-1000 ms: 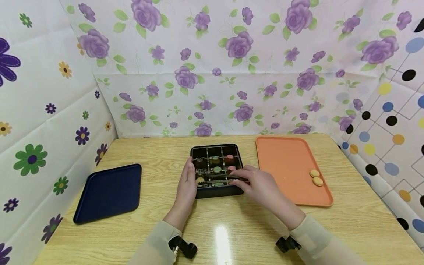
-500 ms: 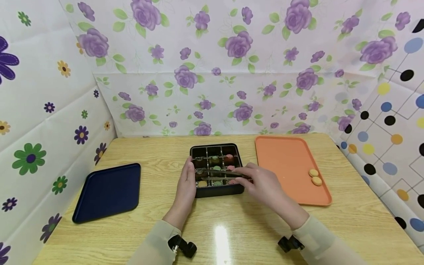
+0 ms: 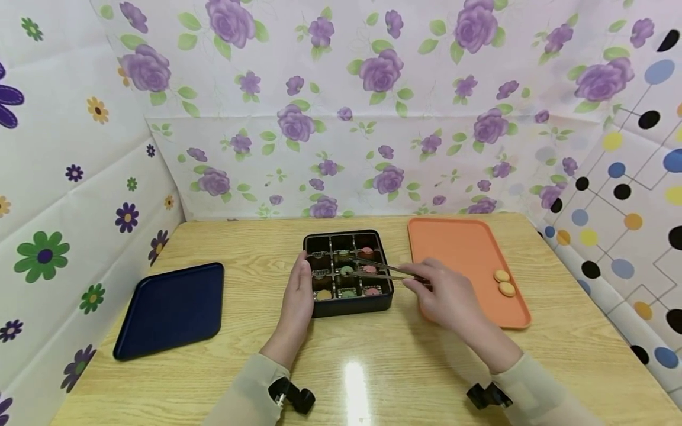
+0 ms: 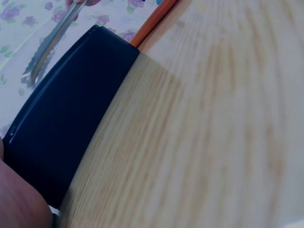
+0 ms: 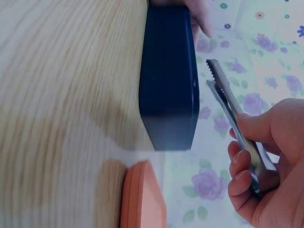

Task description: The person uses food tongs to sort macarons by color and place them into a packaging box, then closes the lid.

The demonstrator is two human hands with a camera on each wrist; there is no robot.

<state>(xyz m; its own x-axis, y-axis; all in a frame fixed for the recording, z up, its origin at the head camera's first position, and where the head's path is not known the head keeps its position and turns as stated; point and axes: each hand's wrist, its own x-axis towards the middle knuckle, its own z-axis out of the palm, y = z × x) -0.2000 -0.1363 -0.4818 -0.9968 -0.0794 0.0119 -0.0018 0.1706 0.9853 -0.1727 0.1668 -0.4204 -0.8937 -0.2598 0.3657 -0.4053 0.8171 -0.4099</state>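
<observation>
A black compartment box [image 3: 346, 305] sits mid-table and holds several small round sweets, among them a green one [image 3: 347, 270] and a pink one [image 3: 369, 269]. My left hand [image 3: 298, 296] rests against the box's left wall with its fingers straight. My right hand [image 3: 447, 296] grips metal tongs [image 3: 383, 270] just right of the box. The tips hover over its middle compartments. In the right wrist view the tongs [image 5: 228, 104] stand nearly closed above the box [image 5: 166, 85], with nothing between the tips. The left wrist view shows the box's side [image 4: 71, 118] and the tongs [image 4: 47, 52] above it.
An orange tray [image 3: 458, 248] lies right of the box with two yellow sweets [image 3: 503, 283] near its right rim. A dark blue tray [image 3: 170, 307] lies at the left. Flowered walls close off the back and both sides of the wooden table [image 3: 373, 367].
My right hand has drawn back to the right, and the tongs' tips have moved from the box's front left compartment to above its middle. The left hand has stayed at the box.
</observation>
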